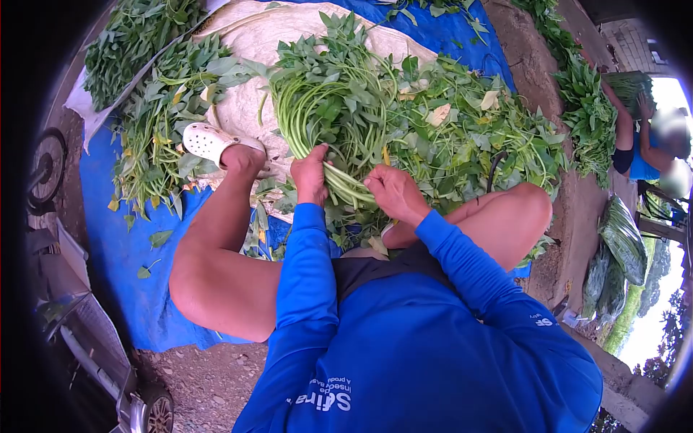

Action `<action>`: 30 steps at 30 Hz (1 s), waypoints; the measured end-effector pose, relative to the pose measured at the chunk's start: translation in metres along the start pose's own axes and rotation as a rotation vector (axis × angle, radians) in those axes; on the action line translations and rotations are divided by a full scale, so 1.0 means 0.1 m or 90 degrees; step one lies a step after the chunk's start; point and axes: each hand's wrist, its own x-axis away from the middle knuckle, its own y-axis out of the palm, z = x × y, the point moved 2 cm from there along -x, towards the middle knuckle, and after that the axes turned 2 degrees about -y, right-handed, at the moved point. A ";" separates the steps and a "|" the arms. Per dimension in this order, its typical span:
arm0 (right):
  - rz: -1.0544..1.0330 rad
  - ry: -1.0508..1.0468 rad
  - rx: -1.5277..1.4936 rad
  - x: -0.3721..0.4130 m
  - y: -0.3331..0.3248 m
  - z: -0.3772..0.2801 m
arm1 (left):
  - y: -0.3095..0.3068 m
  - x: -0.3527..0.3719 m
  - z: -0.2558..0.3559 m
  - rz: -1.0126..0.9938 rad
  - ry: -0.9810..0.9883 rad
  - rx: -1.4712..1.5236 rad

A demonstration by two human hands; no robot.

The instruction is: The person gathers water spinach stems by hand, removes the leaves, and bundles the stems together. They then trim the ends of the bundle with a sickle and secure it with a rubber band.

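A bundle of long green stems with leaves (299, 108) lies on a pale sack (242, 29) in front of me. My left hand (310, 175) is wrapped round the stems near their lower ends. To its right, my right hand (395, 192) is closed on the tips of the same stems. The leafy tops fan out beyond my hands, curving to the right. Loose leaves and stems (469, 123) are heaped right of the bundle, and more greens (155, 130) lie to the left.
A blue tarp (123, 267) spreads under the sack. My white clog (209, 143) rests on the sack's left side. Another person in blue (642, 155) is at the far right, beside leafy bunches (586, 108). A wheel (47, 172) stands at the left edge.
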 end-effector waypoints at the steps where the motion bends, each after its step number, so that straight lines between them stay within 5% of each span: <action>1: -0.001 0.034 0.008 0.03 -0.11 0.04 | 0.03 0.04 0.14 0.020 0.020 0.038; 7: -0.143 0.295 0.117 -0.31 -0.63 0.64 | -0.13 0.05 0.88 0.041 0.120 -0.016; 10: 0.038 0.168 0.030 -1.08 -0.20 1.26 | -0.09 0.09 0.95 0.041 0.129 0.005; 14: 0.171 0.274 0.091 -1.78 0.31 1.24 | 0.06 0.26 0.95 0.033 0.133 -0.016; 21: 0.139 0.470 0.030 -2.14 0.33 1.10 | 0.15 0.26 1.03 0.049 0.115 -0.080; 26: 0.103 0.390 0.066 -2.25 0.42 1.30 | 0.19 0.15 1.03 0.046 0.100 -0.069; 30: 0.223 0.278 0.041 -2.16 -0.02 1.01 | 0.17 0.18 1.09 0.056 0.103 -0.052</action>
